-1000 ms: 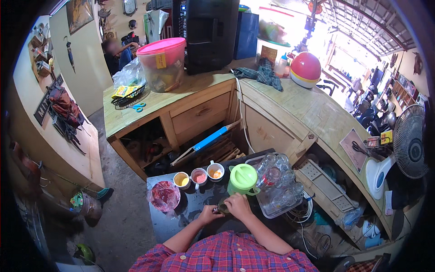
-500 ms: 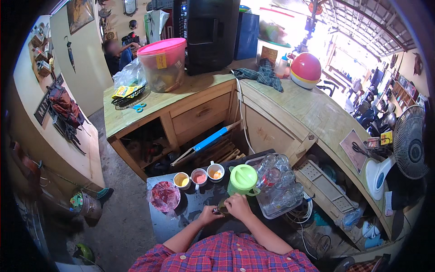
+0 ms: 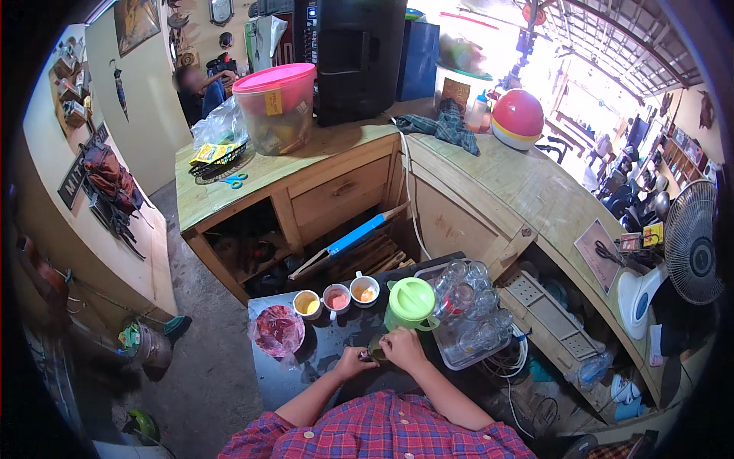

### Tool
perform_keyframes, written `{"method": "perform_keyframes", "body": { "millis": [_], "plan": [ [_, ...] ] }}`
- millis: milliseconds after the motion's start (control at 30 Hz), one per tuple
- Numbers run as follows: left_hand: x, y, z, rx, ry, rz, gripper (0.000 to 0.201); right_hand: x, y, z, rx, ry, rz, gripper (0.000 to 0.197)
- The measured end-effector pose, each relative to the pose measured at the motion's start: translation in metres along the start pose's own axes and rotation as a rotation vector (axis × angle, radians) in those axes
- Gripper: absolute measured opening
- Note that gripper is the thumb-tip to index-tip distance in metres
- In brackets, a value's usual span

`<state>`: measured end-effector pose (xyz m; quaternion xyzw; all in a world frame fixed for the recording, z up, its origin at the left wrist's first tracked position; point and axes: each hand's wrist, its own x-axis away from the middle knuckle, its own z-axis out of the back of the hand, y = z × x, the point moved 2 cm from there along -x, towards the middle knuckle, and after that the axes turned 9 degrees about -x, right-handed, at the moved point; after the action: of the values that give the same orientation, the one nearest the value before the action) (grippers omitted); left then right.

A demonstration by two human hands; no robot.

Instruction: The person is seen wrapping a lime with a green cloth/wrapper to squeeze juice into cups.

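Close to my body, over the near edge of a dark low table [image 3: 275,382], my two hands come together. My left hand [image 3: 353,362] is closed round a small dark thing, its fingers mostly hiding it. Fingers of my right hand [image 3: 404,350] are bent over a small olive-green thing [image 3: 377,353] between the hands; its kind is unclear. Just beyond stands a lime-green lidded pitcher [image 3: 411,298]. Left of it sit a cup with orange-white pieces [image 3: 365,291], a cup with pink pieces [image 3: 336,299] and a cup with yellow contents [image 3: 307,305].
A plastic-lined bowl with red contents [image 3: 277,332] stands at the table's left. Right of the pitcher, a clear tray [image 3: 459,358] holds several glass mugs [image 3: 475,294]. A wooden counter [image 3: 336,157] bends round the far side, bearing a pink-lidded tub [image 3: 275,111] and a fan [image 3: 692,241].
The view has shifted very slightly. My hands stay together in nearly the same place, and the cups, pitcher and mugs have not moved.
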<state>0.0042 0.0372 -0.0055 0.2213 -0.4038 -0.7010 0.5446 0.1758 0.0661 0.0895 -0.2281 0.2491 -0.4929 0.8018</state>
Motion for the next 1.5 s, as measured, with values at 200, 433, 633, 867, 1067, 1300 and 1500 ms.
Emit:
{"method": "perform_keyframes", "body": {
  "millis": [200, 433, 633, 867, 1067, 1300, 1500],
  "plan": [
    [0.003, 0.001, 0.001, 0.019, 0.035, -0.034, 0.035, -0.001, -0.014, 0.008, 0.164, 0.004, 0.003, 0.012],
    [0.007, 0.008, 0.006, -0.028, 0.083, -0.046, 0.041, 0.0, -0.008, 0.006, 0.169, 0.052, 0.036, 0.015],
    [0.013, 0.014, 0.017, -0.175, 0.061, -0.133, 0.047, 0.0, -0.007, 0.005, 0.074, 0.095, 0.089, 0.013],
    [0.018, 0.01, 0.028, -0.098, 0.097, -0.067, 0.048, 0.0, -0.01, 0.006, 0.092, 0.042, 0.021, 0.014],
    [0.019, 0.033, 0.052, -0.077, 0.136, -0.145, 0.056, 0.001, -0.004, 0.001, 0.051, 0.032, -0.007, 0.014],
    [0.013, 0.072, 0.075, -0.089, 0.25, -0.199, 0.05, 0.002, -0.004, 0.001, 0.03, 0.046, 0.001, 0.015],
    [0.002, 0.09, 0.069, -0.241, 0.279, -0.305, 0.042, -0.001, -0.014, 0.006, 0.118, -0.022, -0.068, 0.013]
  ]
}}
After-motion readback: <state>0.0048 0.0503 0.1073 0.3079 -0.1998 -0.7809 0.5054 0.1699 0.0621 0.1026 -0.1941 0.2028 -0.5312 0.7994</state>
